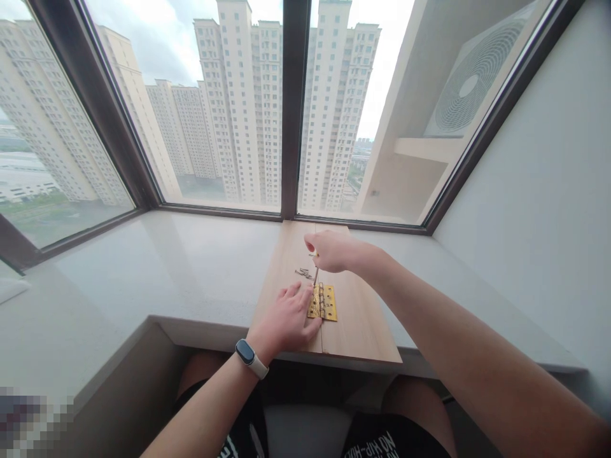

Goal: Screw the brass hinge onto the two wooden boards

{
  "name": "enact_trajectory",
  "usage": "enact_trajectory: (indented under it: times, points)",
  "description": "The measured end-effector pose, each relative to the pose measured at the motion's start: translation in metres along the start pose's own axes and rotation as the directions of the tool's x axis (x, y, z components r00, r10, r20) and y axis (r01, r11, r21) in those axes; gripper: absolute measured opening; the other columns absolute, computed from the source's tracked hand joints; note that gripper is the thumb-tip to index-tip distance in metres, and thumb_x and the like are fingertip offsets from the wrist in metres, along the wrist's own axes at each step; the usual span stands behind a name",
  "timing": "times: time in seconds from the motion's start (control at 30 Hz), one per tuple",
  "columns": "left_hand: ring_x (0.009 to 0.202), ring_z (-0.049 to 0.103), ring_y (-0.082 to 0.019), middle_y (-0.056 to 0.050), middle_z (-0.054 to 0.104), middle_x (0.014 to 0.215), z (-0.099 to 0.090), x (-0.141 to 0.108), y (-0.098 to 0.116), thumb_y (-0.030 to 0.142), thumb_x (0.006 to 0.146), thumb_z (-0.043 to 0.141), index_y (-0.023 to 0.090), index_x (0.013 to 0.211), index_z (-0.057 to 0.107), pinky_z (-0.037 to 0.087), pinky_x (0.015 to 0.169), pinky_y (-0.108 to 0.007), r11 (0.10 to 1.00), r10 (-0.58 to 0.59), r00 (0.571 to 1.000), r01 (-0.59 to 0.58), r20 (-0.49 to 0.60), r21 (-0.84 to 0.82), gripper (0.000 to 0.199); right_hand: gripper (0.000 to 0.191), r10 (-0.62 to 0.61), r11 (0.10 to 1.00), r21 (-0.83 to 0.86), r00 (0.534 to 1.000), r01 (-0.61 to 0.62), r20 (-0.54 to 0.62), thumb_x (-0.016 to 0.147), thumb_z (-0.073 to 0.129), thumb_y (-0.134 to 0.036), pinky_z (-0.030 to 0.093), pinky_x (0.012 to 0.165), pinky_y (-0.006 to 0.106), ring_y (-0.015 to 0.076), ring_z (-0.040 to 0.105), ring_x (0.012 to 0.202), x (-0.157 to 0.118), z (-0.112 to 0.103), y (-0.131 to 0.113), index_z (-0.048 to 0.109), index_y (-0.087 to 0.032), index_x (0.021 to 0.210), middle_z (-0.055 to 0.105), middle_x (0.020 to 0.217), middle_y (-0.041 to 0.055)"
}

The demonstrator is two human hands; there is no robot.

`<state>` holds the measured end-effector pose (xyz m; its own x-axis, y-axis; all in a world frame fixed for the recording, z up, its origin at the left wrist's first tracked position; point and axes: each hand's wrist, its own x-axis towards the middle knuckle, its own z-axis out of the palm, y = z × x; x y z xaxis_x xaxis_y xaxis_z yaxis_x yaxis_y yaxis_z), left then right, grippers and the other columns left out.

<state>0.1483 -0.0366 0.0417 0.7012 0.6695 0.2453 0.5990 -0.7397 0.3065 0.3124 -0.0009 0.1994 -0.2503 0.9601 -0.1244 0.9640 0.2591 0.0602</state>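
A brass-coloured hinge point(329, 303) lies unfolded across the seam between two light wooden boards point(363, 318). My left hand point(292, 318) rests on the left board with its fingers spread, its fingertips and thumb at the hinge's left leaf. Above the hinge, my right hand point(329, 250) is closed around the handle of a screwdriver point(316, 273), whose thin shaft points down to the top left part of the hinge. The shaft's tip is too small to make out. Several loose screws point(303, 273) lie on the left board, just beyond my left fingertips.
The boards lie on a white windowsill point(210, 267) and reach over its front edge. Dark window frames point(289, 127) stand behind them, and a white wall point(534, 191) rises at the right. My legs are below the sill.
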Motion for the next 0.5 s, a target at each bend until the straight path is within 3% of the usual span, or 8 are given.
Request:
enact_trajectory:
  times: [0.17,0.33,0.5]
  points:
    - [0.148,0.031,-0.034,-0.015,0.043,0.158,0.0011,-0.0003,-0.0009,0.053,0.096,0.043,0.016,0.149,0.041,0.027,0.119,-0.05,0.999,-0.007,1.0,0.006,0.022,0.039,0.065,0.027,0.028,0.998,-0.057,0.998,-0.031,-0.048,0.093,0.058,-0.031,0.043,0.068,0.032,0.0281,0.066,0.096,-0.0011,0.0,-0.0016,0.061,-0.019,0.116,0.072,0.108,0.0141]
    - [0.149,0.031,-0.035,-0.014,0.044,0.158,0.0049,-0.0002,-0.004,0.052,0.096,0.043,0.017,0.147,0.044,0.028,0.119,-0.052,0.999,0.01,1.0,-0.01,0.009,0.048,0.062,0.028,-0.035,0.999,0.01,0.999,0.035,-0.038,0.082,0.065,-0.019,0.042,0.068,0.03,0.0248,0.065,0.098,-0.0024,0.0003,0.0,0.06,-0.02,0.109,0.07,0.112,0.011]
    - [0.15,0.029,-0.035,-0.013,0.045,0.157,0.0065,-0.0007,-0.0055,0.052,0.096,0.044,0.019,0.145,0.046,0.027,0.12,-0.053,1.0,0.012,1.0,-0.012,0.011,0.022,0.059,0.03,-0.003,0.998,0.069,1.0,0.004,-0.025,0.082,0.066,-0.018,0.038,0.062,0.03,0.0223,0.065,0.087,0.0016,0.0042,0.0051,0.059,-0.021,0.11,0.071,0.102,0.0086]
